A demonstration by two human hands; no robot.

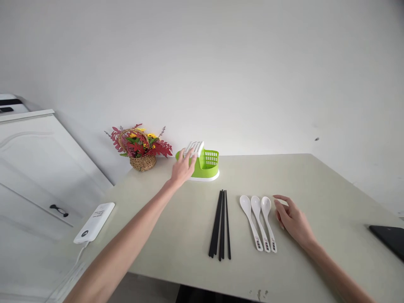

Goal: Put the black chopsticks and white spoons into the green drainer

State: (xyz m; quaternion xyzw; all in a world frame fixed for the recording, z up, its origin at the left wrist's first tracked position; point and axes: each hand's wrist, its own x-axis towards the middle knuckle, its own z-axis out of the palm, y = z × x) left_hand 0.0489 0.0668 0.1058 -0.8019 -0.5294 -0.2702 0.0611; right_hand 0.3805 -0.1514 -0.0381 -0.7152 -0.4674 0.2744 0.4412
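My left hand (183,167) reaches to the back of the table, its fingers closed on a white slotted lid (196,147). The lid is tilted over the left part of a green utensil holder (208,171), which has a lattice back and a white base; my hand hides part of it. My right hand (292,219) lies on the table just right of three white spoons (256,205), fingers loosely bent and apart, holding nothing. Several black chopsticks (220,225) lie left of the spoons, their handles toward me.
A wicker basket (143,163) of artificial flowers stands left of the holder against the wall. On the left edge lies a white power bank (94,223) with a cable. A black phone-like object (389,240) lies at the right. A white cabinet (41,168) adjoins the table.
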